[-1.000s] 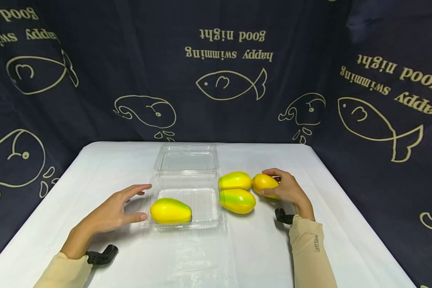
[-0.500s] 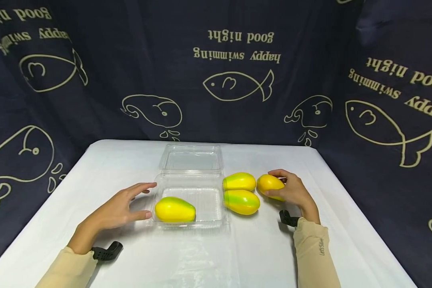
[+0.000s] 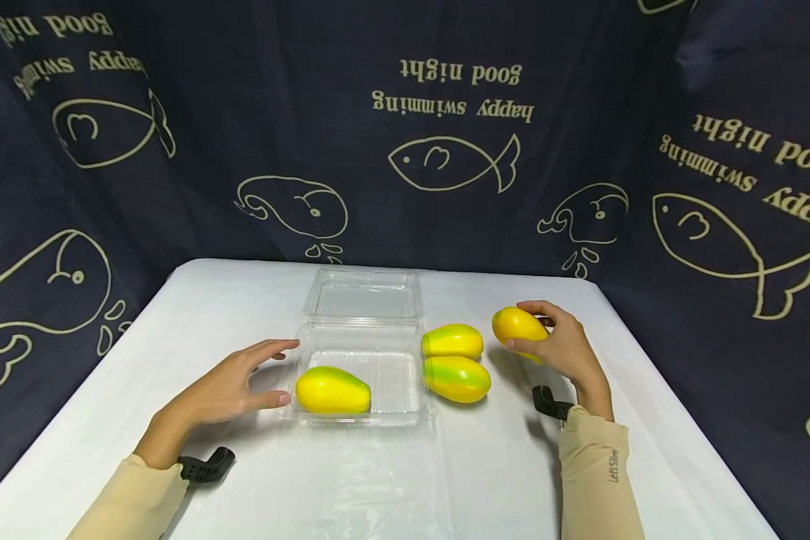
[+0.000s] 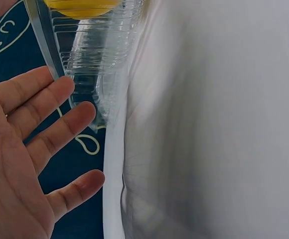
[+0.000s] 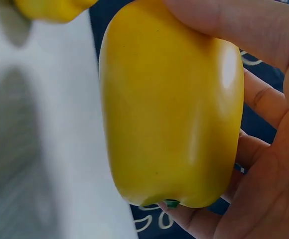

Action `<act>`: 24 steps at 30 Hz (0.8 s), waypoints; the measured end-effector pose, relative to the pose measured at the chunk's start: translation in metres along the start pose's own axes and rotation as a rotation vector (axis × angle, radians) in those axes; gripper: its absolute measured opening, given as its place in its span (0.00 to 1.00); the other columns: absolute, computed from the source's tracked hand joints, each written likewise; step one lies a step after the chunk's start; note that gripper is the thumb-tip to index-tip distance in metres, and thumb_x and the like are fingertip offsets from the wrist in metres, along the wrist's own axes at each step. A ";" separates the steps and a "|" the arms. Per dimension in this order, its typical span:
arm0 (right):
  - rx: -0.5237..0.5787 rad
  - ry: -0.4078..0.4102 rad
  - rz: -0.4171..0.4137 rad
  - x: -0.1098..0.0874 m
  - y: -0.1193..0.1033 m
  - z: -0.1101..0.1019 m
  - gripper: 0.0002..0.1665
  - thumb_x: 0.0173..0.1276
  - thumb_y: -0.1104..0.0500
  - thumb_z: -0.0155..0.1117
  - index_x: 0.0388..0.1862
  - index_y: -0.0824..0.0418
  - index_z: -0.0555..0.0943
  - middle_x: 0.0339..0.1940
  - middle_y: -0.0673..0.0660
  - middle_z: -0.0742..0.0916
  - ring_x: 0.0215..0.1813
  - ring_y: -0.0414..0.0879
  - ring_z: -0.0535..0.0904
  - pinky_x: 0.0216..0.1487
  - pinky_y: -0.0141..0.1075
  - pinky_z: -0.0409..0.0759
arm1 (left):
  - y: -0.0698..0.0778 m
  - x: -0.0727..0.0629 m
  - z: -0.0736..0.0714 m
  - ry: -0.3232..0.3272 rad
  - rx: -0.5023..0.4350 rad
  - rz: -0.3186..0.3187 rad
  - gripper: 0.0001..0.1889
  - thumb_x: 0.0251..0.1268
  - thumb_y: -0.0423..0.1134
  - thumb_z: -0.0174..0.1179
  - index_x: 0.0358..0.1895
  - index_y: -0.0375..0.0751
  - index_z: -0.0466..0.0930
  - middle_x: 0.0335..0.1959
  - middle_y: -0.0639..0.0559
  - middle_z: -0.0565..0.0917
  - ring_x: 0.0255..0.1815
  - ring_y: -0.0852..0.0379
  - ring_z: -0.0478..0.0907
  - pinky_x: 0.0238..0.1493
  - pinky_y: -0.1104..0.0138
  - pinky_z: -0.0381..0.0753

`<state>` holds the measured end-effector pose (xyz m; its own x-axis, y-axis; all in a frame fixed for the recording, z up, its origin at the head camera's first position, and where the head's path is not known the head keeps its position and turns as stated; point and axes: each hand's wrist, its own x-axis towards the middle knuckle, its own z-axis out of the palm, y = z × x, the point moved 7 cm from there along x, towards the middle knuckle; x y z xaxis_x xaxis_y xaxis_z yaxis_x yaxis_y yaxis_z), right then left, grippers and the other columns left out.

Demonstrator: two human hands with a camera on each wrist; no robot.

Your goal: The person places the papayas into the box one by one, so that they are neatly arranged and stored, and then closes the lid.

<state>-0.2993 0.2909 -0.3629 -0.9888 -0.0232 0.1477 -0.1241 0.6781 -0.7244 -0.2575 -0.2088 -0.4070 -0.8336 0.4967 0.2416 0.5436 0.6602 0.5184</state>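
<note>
My right hand (image 3: pixel 570 349) grips a yellow papaya (image 3: pixel 516 324), its thumb on the near side and fingers round the far side. In the right wrist view the papaya (image 5: pixel 172 109) fills the middle, with a small green spot at its lower end. My left hand (image 3: pixel 226 386) is spread at the left side of a clear plastic clamshell box (image 3: pixel 394 382). Whether its fingertips touch the box I cannot tell. One yellow-green papaya (image 3: pixel 333 390) lies inside the box, at its front left. Two more papayas (image 3: pixel 454 341) lie side by side against the box's right edge.
The box's hinged lid (image 3: pixel 364 295) lies open behind its base. A white cloth (image 3: pixel 499 465) covers the table. A dark blue curtain (image 3: pixel 445 232) with fish and whale prints hangs behind and at both sides.
My right hand has raised the papaya off the cloth, up and slightly right, away from the other two. The left hand keeps its place by the box; the head view has shifted a little.
</note>
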 end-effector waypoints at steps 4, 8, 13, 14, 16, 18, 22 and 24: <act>0.016 0.044 -0.015 0.000 -0.011 -0.005 0.43 0.51 0.47 0.83 0.66 0.48 0.76 0.65 0.55 0.79 0.65 0.57 0.72 0.58 0.47 0.73 | -0.001 0.000 0.001 0.000 0.000 -0.005 0.41 0.59 0.56 0.71 0.75 0.56 0.65 0.70 0.55 0.74 0.65 0.50 0.77 0.62 0.43 0.75; 0.033 0.069 -0.043 -0.001 -0.022 -0.004 0.43 0.50 0.47 0.84 0.66 0.48 0.77 0.65 0.53 0.79 0.64 0.55 0.73 0.57 0.46 0.72 | 0.000 0.000 0.002 0.000 0.009 0.001 0.41 0.59 0.56 0.70 0.75 0.56 0.65 0.70 0.55 0.74 0.65 0.50 0.77 0.62 0.43 0.75; 0.041 0.075 -0.094 0.000 -0.037 0.003 0.43 0.49 0.49 0.84 0.65 0.48 0.77 0.65 0.52 0.80 0.63 0.54 0.74 0.58 0.46 0.72 | 0.001 -0.001 0.002 0.007 0.026 0.011 0.41 0.59 0.55 0.70 0.75 0.50 0.66 0.70 0.55 0.74 0.64 0.50 0.77 0.60 0.44 0.76; 0.041 0.076 -0.103 0.001 -0.040 0.005 0.42 0.49 0.51 0.84 0.65 0.48 0.78 0.64 0.52 0.80 0.63 0.53 0.74 0.59 0.46 0.72 | 0.002 -0.001 0.002 0.008 0.028 0.012 0.41 0.59 0.56 0.70 0.75 0.50 0.66 0.70 0.55 0.74 0.64 0.50 0.77 0.60 0.44 0.76; 0.041 0.072 -0.123 0.004 -0.048 0.008 0.42 0.49 0.52 0.85 0.64 0.48 0.78 0.63 0.52 0.80 0.62 0.54 0.74 0.59 0.47 0.73 | 0.002 -0.001 0.002 0.014 0.030 0.014 0.41 0.59 0.55 0.70 0.75 0.49 0.66 0.70 0.54 0.74 0.65 0.50 0.77 0.61 0.44 0.76; 0.043 0.061 -0.140 0.006 -0.057 0.012 0.41 0.48 0.53 0.85 0.63 0.49 0.78 0.63 0.53 0.81 0.62 0.54 0.75 0.60 0.48 0.73 | 0.002 -0.001 0.001 0.017 0.032 0.013 0.41 0.59 0.55 0.70 0.75 0.49 0.66 0.70 0.53 0.75 0.65 0.49 0.76 0.61 0.43 0.76; 0.044 0.043 -0.161 0.009 -0.072 0.019 0.40 0.48 0.55 0.85 0.62 0.49 0.79 0.62 0.52 0.81 0.61 0.54 0.76 0.61 0.49 0.76 | 0.002 0.000 0.001 0.017 0.031 0.012 0.41 0.58 0.55 0.71 0.74 0.49 0.66 0.70 0.53 0.75 0.65 0.49 0.76 0.61 0.43 0.75; 0.043 0.045 -0.174 0.010 -0.079 0.021 0.40 0.48 0.55 0.85 0.62 0.49 0.79 0.62 0.52 0.82 0.61 0.53 0.76 0.61 0.50 0.77 | 0.002 0.001 0.001 0.014 0.030 0.014 0.41 0.58 0.56 0.71 0.74 0.49 0.67 0.70 0.54 0.74 0.65 0.49 0.76 0.61 0.43 0.76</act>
<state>-0.3011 0.2211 -0.3185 -0.9474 -0.1035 0.3028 -0.2973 0.6349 -0.7131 -0.2573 -0.2064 -0.4064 -0.8270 0.4981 0.2608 0.5579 0.6697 0.4901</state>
